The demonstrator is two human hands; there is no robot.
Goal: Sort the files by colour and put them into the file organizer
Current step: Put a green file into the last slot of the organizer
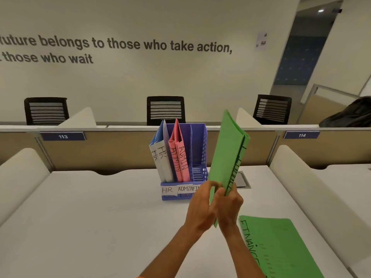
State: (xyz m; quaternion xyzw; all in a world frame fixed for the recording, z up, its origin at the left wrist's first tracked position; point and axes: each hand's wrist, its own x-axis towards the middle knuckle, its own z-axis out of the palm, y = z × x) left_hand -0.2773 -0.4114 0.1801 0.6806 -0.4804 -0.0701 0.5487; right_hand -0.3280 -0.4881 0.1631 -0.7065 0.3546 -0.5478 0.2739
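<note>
Head view
Left hand (200, 209): fingers closed on the lower left edge of the raised green file (226, 157).
Right hand (230, 205): fingers closed on the same file's lower right edge, beside the left hand.
Raised green file: upright, tilted, above the table (90, 217), just right of the file organizer (200, 153).
File organizer: blue files (158, 151) in the left slot, pink files (179, 157) in the middle slot.
Second green file (281, 249): flat on the table, near right.
</note>
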